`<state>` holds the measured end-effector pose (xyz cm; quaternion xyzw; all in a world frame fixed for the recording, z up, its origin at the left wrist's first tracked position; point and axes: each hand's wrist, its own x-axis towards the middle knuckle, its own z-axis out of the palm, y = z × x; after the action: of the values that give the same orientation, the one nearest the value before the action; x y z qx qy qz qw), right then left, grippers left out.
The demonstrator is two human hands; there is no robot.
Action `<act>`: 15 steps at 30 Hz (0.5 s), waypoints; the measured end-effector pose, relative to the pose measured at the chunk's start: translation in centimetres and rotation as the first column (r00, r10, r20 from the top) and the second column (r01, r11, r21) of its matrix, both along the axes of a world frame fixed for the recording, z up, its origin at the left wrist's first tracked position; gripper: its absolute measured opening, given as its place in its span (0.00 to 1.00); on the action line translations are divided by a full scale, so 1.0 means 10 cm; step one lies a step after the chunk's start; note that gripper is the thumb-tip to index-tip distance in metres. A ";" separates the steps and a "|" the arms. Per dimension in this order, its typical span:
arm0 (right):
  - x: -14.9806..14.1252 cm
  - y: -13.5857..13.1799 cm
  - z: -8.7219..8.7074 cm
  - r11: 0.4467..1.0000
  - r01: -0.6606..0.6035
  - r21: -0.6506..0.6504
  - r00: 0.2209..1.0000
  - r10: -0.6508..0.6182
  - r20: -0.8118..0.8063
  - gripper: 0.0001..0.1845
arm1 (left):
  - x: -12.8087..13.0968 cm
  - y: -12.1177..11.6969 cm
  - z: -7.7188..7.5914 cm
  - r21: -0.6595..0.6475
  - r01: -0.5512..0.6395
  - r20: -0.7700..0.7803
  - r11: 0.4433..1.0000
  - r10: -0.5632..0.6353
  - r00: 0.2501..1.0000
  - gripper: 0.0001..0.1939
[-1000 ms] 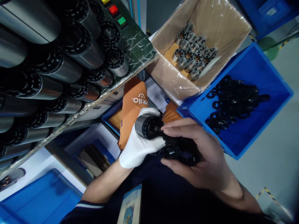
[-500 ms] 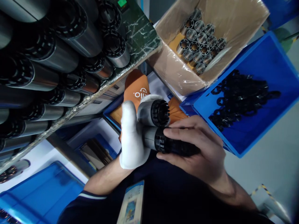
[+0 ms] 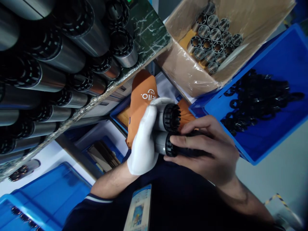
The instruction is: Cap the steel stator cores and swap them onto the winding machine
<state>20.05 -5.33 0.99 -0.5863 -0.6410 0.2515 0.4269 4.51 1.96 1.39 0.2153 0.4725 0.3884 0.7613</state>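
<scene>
My left hand (image 3: 143, 144), in a white glove, is wrapped around two metal cylinders held side by side. The upper cylinder (image 3: 160, 119) ends in a black toothed ring (image 3: 172, 118) facing right. Below it, the lower cylinder (image 3: 159, 143) has a black slotted ring (image 3: 169, 148) at its right end. My bare right hand (image 3: 214, 150) is closed around a dark black piece (image 3: 192, 151), mostly hidden by the fingers and in line with the lower cylinder. Its fingertips reach the lower cylinder's black ring. Whether the black piece is separate from that ring, I cannot tell.
Rows of metal cylinders with black end rings (image 3: 124, 48) stand on a green bench (image 3: 149, 41) at left. A plastic-lined cardboard box (image 3: 187, 75) holds several metal cores. Beside it, a blue bin (image 3: 262, 154) contains black plastic rings (image 3: 264, 93). A phone (image 3: 138, 208) is near my chest.
My left thumb, earlier sticking up, now lies along the upper cylinder. Both hands appear slightly further right in the view, whose background has shifted too. Each hand keeps its hold.
</scene>
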 end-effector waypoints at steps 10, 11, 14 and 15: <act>0.27 -0.03 0.07 0.989 -0.099 -0.111 0.974 0.073 -0.216 0.37 | -0.15 0.01 -0.07 0.100 -0.076 0.141 0.992 0.061 0.988 0.33; 0.29 0.00 0.12 0.963 -0.200 -0.183 0.954 0.149 -0.259 0.34 | -0.14 0.02 -0.11 0.122 -0.096 0.158 0.988 0.076 0.985 0.35; 0.20 0.10 0.16 0.922 -0.300 -0.244 0.922 0.215 -0.322 0.28 | 0.00 0.01 -0.16 0.127 -0.217 0.267 0.968 0.177 0.947 0.41; 0.13 0.12 0.14 0.944 -0.244 -0.222 0.941 0.175 -0.291 0.24 | 0.05 0.00 -0.16 0.100 -0.246 0.285 0.964 0.208 0.935 0.42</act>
<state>21.40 -4.13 2.42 -0.5250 -0.5989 0.4527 0.4009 4.97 1.91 -0.17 0.1545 0.3578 0.5306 0.7527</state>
